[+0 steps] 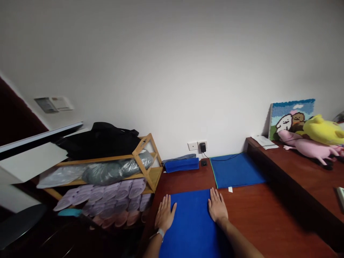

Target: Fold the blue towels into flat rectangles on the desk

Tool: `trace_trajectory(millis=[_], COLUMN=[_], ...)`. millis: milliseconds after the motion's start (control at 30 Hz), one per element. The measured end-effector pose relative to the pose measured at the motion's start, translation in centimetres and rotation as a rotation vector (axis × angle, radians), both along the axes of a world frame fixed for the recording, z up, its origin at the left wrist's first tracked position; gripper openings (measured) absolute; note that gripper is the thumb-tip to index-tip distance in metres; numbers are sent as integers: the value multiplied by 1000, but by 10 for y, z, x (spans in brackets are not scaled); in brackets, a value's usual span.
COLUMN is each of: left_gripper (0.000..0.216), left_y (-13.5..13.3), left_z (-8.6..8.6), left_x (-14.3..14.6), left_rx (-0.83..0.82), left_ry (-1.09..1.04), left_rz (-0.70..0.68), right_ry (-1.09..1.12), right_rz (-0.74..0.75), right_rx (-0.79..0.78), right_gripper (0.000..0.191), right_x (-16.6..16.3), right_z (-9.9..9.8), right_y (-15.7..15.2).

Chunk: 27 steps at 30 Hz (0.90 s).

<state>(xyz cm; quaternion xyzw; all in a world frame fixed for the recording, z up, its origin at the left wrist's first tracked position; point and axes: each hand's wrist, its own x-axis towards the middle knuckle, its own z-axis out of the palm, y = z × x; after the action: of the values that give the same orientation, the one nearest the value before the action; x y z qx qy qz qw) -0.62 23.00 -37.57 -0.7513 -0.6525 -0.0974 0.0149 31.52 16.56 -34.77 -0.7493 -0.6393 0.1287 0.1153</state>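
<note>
Head view: there it was at the lower centre, a bright blue rectangular cloth, spread smooth on the reddish-brown wooden desk! My left hand lay along its left edge, palm down, fingers straight, thumb stretched out, nothing pinched. And my right hand, on the opposite edge, matched it, flat and gripping nothing, fingertips by the far corner! Just beyond, at the centre, sat a folded blue cloth bundle; right of centre lay a darker blue cloth with green edging, its white tag poking out.
</note>
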Motion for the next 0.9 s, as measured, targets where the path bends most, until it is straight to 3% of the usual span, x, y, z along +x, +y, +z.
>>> trace_trajectory(millis=[100,167,300,400,500,567,633,900], left_gripper=[76,74,65,64,63,65,66,72], left_y=[3,2,-12,-28,-36,-36,-31,-1], left_z=[6,14,35,40,35,29,25,10], left_x=[-2,11,95,173,212,207,180,12], left_rx=[-41,-1,125,14,-128,-172,-159,-56], left_ry=[17,12,-58,-96,-100,-85,-60,20], left_rz=[-1,-19,-206,-431,-456,-430,-415,-69], right_ry=[17,20,32,19,4,4,10,15], right_rz=[-4,-2,5,36,101,100,60,5], right_rx=[-1,-5,7,16,35,38,29,-11], right_gripper=[65,65,65,65,66,64,64,65], right_x=[-1,-1,0,2,4,4,2,0], right_z=[4,7,8,-2,-14,-17,-13,9], right_y=[0,0,0,2,5,7,7,0])
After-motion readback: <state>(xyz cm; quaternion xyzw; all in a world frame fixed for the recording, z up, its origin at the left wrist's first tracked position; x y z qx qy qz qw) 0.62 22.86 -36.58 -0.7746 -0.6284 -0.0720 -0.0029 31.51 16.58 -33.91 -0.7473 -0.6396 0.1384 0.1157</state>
